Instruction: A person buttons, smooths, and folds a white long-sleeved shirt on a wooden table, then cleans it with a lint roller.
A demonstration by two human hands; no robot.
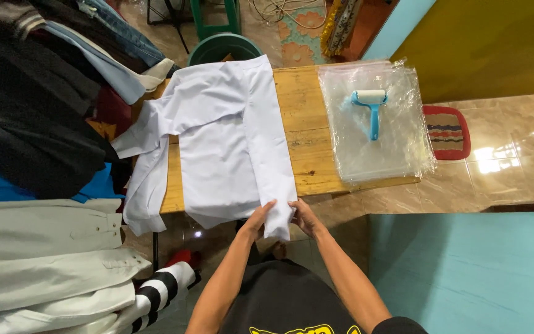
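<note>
Head view
Hidden: I can't see the fingertips of either hand; they tuck behind the hanging end of the white shirt (pixel 230 142). The clothes at the frame's left edge are cut off.
Left hand (pixel 259 218): fingers curled round the folded strip's lower edge, gripping it.
Right hand (pixel 302 216): fingers curled on the same edge, holding the other side.
Shirt: one, lying centre frame on the wooden table (pixel 301 145), one sleeve drooping left.
Counts: one blue lint roller (pixel 371 106) on a stack of clear plastic bags (pixel 397 142), upper right; bag number unclear.
</note>
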